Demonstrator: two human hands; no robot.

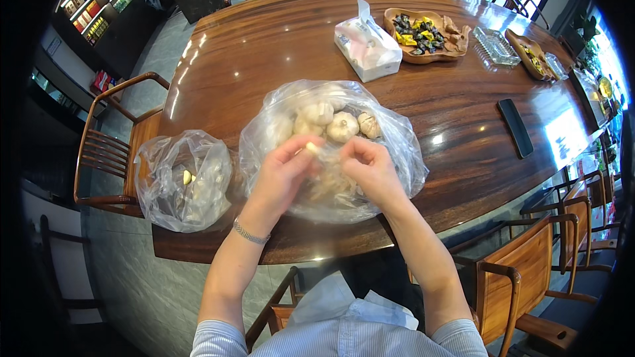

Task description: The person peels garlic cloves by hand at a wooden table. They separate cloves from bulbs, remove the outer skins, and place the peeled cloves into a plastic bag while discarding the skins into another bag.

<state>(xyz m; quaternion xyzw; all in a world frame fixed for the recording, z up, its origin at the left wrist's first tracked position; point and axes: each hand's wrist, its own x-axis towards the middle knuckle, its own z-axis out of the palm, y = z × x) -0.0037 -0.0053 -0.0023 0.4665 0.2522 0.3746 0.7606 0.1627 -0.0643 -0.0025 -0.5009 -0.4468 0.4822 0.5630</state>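
Note:
My left hand (290,166) pinches a pale garlic clove (312,148) between thumb and fingertips. Close on its right, my right hand (369,166) has thumb and fingers curled together; whether something small is between them I cannot tell. Both hands are above a large clear plastic bag (397,124) that lies wide on the table. Whole garlic bulbs (342,126) fill its far part, and loose papery skins (332,183) lie in the near part. A smaller clear plastic bag (213,158) to the left holds peeled garlic cloves (187,177).
On the wooden table (248,44) stand a tissue pack (369,49), a wooden tray (459,49) of wrapped sweets, a glass ashtray (496,45), a second wooden tray (526,52) and a dark oblong object (515,128). Wooden armchairs (521,277) surround the table.

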